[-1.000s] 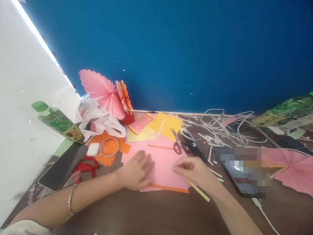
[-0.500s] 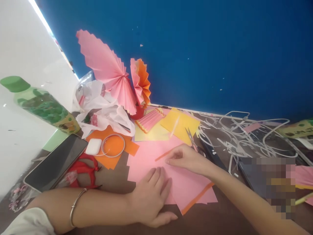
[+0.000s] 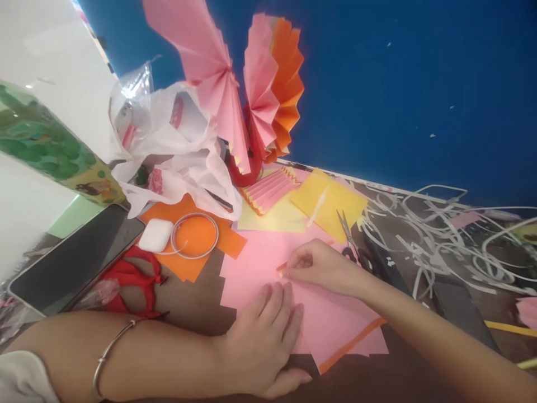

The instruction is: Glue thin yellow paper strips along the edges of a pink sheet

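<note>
Behind, blue wall (image 3: 403, 101); left fingers (image 3: 273, 307) flat on tabletop paper (image 3: 257, 258); right fingers (image 3: 296, 273), grip unclear.

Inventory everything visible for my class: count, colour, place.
Pink sheets: several, pink, centre
Orange strips: two, orange, centre
Yellow sheets: two, yellow, centre
Pleated paper: one, pink, centre
Fans: several, pink and orange, back
Scissors: one, dark-handled, right
Orange paper: several, orange, left
Case: one, white, left
Cable loop: one, grey, left
Red straps: uncountable, red, left
Phone: one, dark, left
Device: one, dark, right
Bottle: one, green, left
Bags: uncountable, white, left
Tangled strips: uncountable, white, right
Yellow strips: two, yellow, right
Card: one, green, left
Panel: one, blue, back
Wall: one, white, left
Table: one, brown, underneath
Bangle: one, silver, left
Left hand: one, flat, centre
Right hand: one, pinched, centre
</note>
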Motion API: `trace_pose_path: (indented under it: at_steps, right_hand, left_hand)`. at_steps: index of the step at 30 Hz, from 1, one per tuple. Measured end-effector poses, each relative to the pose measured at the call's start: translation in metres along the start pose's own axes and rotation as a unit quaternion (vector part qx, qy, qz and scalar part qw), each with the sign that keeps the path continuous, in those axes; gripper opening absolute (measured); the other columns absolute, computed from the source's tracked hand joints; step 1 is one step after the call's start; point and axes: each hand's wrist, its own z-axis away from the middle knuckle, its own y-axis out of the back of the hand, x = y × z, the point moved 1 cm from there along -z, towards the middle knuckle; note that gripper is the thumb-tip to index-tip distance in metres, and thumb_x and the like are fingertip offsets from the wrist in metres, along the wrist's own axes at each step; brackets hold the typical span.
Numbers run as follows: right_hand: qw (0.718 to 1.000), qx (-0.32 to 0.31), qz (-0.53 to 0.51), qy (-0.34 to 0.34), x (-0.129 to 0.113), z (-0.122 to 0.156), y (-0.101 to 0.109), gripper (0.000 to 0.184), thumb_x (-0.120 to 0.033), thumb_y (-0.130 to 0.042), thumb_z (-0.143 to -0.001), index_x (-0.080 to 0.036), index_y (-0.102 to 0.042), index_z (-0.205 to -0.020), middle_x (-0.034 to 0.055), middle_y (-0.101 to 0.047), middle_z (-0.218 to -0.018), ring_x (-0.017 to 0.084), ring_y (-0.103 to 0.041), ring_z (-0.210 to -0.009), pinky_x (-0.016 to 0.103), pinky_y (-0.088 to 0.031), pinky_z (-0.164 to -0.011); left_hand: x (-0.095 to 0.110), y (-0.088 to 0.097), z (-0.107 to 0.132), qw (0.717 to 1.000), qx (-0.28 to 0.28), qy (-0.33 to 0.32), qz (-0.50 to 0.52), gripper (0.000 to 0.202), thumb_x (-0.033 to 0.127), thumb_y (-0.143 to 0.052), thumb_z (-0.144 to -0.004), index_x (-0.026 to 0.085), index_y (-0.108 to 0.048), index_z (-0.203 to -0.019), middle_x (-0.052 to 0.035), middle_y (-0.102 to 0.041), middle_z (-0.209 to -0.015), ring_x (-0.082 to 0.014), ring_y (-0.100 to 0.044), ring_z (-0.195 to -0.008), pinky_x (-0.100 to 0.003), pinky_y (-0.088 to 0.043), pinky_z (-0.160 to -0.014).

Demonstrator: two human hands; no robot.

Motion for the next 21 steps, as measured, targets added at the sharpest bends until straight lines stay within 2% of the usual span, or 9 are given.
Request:
trace_pose_path:
  at_steps: [5, 11, 21]
  right_hand:
    - [1.000, 0.020, 0.011, -0.020, -0.0022, -0.0013, -0.0029, 0.017, -0.032, -0.063, -0.064, -0.017, -0.066, -0.057, 0.0050, -0.070, -0.067, 0.025, -0.065, -0.086, 0.026, -0.048, -0.064]
    - [0.999, 0.040, 0.029, -0.018, 0.0007, -0.0008, -0.0053, 0.020, -0.034, -0.062, -0.065, -0.017, -0.064, -0.055, 0.0040, -0.067, -0.062, 0.021, -0.064, -0.073, 0.026, -0.048, -0.061]
    - [0.998, 0.035, 0.040, -0.034, 0.0019, -0.0024, -0.0070, 0.020, -0.033, -0.059, -0.067, -0.018, -0.061, -0.053, 0.0039, -0.067, -0.065, 0.022, -0.063, -0.074, 0.027, -0.047, -0.063]
  left_hand:
    - [0.0025, -0.0003, 0.0016, 0.999, 0.012, 0.020, -0.024, 0.074, 0.059, -0.024, -0.085, 0.002, -0.037, -0.131, -0.0265, -0.054, -0.117, -0.0351, -0.047, -0.110, -0.049, -0.020, -0.097]
    - [0.0030, 0.0014, 0.0015, 0.999, -0.004, 0.034, -0.032, 0.072, 0.058, -0.025, -0.086, 0.005, -0.036, -0.132, -0.0259, -0.053, -0.118, -0.0347, -0.048, -0.108, -0.049, -0.021, -0.094]
    - [0.0021, 0.0018, 0.0005, 0.999, -0.019, 0.032, -0.031, 0.071, 0.058, -0.021, -0.086, 0.007, -0.036, -0.132, -0.0264, -0.051, -0.122, -0.0350, -0.046, -0.108, -0.049, -0.020, -0.093]
